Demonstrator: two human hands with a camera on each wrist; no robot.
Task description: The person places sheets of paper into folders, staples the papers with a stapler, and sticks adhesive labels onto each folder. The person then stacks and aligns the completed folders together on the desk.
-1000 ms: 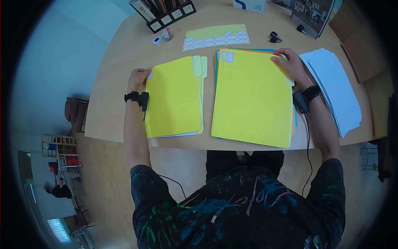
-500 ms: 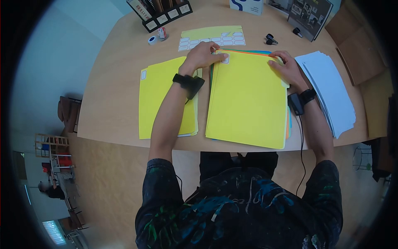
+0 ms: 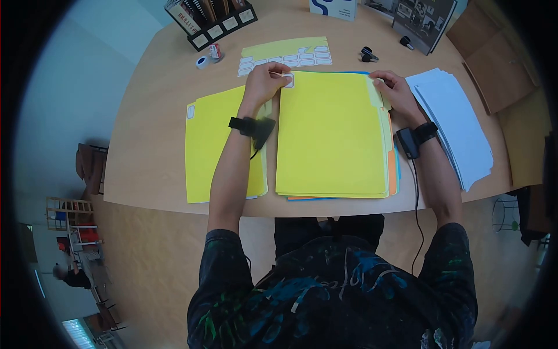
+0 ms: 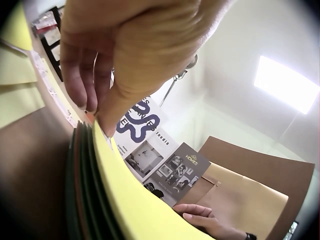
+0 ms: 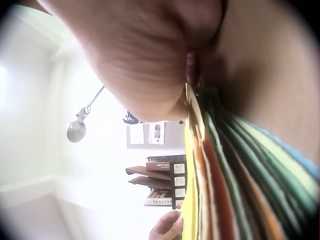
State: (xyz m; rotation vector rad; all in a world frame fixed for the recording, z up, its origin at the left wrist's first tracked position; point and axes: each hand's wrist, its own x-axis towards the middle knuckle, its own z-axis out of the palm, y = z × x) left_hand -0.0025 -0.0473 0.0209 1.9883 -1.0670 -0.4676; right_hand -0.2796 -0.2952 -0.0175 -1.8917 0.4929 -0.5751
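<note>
A stack of file folders lies in front of me, a yellow one on top, with orange and blue edges showing below. My left hand pinches the yellow folder at its top left corner, the thumb by a white label. At the top right corner my right hand grips the stack, thumb on top beside the pale tabs. In the right wrist view, green, orange and blue folder edges fan out below the hand. A second pile of yellow folders lies to the left, partly under my left forearm.
White paper sheets are piled at the right. Behind the folders lie a label sheet, a tape roll and black clips. A black book rack and an upright grey book stand at the back.
My left hand has left the left pile and moved right to the other stack's top left corner. The top yellow folder has shifted left and straightened, baring more tabs and orange at the right.
</note>
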